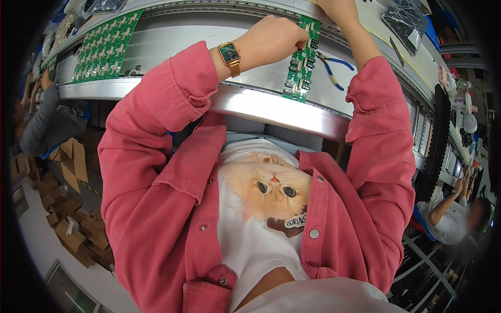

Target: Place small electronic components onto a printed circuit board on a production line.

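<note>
Head view: the left hand [275, 38] is curled closed against the narrow board [298, 78], its fingertips partly hidden; I cannot tell the cut-off right hand's [339, 8] state. The board crosses the bench [254, 79] beside pliers [332, 76].

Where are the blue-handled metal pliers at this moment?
In the head view, the pliers lie toward the top, right of centre, immediately right of the narrow green circuit board and above the broad silver metal rail.
</note>
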